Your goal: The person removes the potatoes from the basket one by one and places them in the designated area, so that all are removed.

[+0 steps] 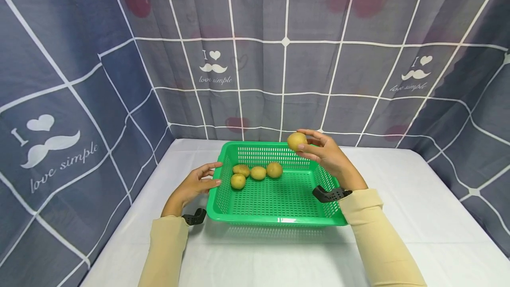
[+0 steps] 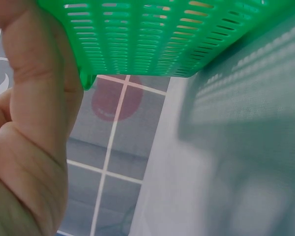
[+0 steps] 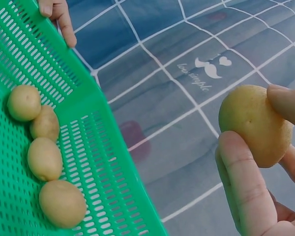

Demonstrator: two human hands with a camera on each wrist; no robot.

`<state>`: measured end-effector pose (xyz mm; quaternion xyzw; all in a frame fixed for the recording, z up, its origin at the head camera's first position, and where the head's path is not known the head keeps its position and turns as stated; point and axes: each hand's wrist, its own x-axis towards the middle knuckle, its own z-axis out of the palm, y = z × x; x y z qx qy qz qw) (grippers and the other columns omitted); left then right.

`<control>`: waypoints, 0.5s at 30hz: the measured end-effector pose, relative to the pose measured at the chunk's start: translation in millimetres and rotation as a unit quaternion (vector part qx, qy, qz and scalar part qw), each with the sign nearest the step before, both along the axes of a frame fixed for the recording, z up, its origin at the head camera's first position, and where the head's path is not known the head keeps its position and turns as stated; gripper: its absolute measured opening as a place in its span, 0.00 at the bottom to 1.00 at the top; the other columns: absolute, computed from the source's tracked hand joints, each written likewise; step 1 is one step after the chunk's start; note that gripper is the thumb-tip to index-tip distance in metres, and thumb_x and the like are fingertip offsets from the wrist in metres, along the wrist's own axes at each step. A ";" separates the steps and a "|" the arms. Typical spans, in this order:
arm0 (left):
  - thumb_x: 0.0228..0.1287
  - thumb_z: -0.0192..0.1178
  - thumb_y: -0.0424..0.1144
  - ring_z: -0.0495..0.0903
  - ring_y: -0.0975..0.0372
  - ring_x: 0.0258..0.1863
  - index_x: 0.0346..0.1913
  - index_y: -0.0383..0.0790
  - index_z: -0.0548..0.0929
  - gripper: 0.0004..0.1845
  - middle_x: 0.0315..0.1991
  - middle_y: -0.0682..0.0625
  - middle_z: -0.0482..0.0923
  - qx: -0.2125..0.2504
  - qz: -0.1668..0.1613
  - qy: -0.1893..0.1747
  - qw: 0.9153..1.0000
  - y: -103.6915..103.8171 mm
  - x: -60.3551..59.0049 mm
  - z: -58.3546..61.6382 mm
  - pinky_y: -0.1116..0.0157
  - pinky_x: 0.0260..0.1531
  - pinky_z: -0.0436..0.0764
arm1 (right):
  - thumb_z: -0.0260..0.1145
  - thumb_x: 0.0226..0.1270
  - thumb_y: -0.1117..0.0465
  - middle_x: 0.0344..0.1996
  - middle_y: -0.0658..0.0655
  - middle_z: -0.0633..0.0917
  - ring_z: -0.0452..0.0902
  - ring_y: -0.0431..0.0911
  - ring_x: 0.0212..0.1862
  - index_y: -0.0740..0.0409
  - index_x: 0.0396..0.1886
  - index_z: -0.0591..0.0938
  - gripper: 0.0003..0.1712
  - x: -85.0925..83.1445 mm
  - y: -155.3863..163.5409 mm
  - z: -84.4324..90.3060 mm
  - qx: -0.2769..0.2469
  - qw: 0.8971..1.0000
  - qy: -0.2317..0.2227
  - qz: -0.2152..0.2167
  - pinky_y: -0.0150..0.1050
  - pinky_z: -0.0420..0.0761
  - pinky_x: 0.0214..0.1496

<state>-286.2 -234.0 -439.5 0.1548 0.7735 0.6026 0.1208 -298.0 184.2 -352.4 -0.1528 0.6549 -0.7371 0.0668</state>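
Observation:
A green plastic basket [image 1: 279, 221] with slotted walls sits in front of me. Inside, toward its left and back, lie several yellow-brown potatoes [image 1: 258, 172], grouped close together. My left hand [image 1: 195, 185] holds the basket's left rim, its fingertips and thumb spaced along the edge. Over the back right part of the basket, my right hand [image 1: 324, 154] pinches another potato [image 3: 255, 125] between thumb and fingers, at about the height of the back rim. In the left wrist view, the slotted outer wall [image 2: 137, 44] is close beside the left hand.
The basket is on a white-covered table [image 1: 414, 216]. Grey-blue curtains [image 1: 318, 65] with white grid lines hang behind it and at both sides. A black wrist strap [image 1: 195, 217] shows on the left arm and another strap [image 1: 330, 194] on the right.

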 end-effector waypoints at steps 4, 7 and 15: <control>0.75 0.67 0.36 0.71 0.46 0.61 0.82 0.32 0.66 0.37 0.69 0.29 0.64 -0.001 -0.002 0.000 1.000 0.5 -0.3 -0.1 0.60 0.41 0.82 | 0.65 0.77 0.76 0.57 0.64 0.74 0.87 0.47 0.51 0.63 0.70 0.80 0.25 1.5 8.0 -1.2 0.001 1.000 0.005 0.003 0.40 0.86 0.59; 0.76 0.67 0.36 0.72 0.49 0.58 0.82 0.32 0.66 0.37 0.68 0.29 0.64 -0.001 -0.004 -0.002 1.000 1.0 -0.5 -0.1 0.60 0.40 0.82 | 0.65 0.77 0.76 0.57 0.64 0.74 0.86 0.48 0.51 0.62 0.70 0.81 0.24 3.3 13.8 -0.7 0.004 1.000 0.005 0.005 0.39 0.86 0.59; 0.76 0.67 0.36 0.75 0.52 0.55 0.83 0.33 0.65 0.38 0.71 0.28 0.62 -0.003 -0.004 -0.003 1.000 -0.3 -0.9 -0.6 0.60 0.44 0.83 | 0.64 0.77 0.77 0.56 0.62 0.77 0.85 0.47 0.53 0.52 0.65 0.86 0.24 4.2 27.1 -2.6 -0.002 1.000 0.002 0.005 0.42 0.85 0.60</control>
